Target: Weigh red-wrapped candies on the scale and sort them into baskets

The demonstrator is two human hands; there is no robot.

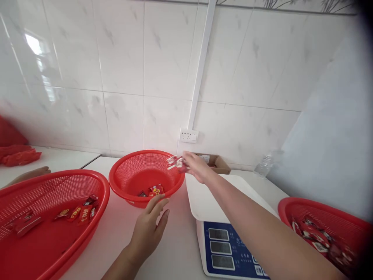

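My right hand (196,166) reaches out over the rim of a round red basket (122,175) and pinches a few small red-and-white wrapped candies (175,162). A few more wrapped candies (153,191) lie in the bottom of that basket. My left hand (149,226) rests on the white table with its fingers stretched toward the basket's near wall, holding nothing. A white and blue digital scale (217,217) stands under my right forearm.
A large red oval basket (17,249) with several candies is at the left. Another red basket (346,221) of candies sits at the right. Another person's hand (30,174) lies at the far left. A cardboard box (218,162), a wall socket (188,135) and a plastic bottle (264,163) are at the back.
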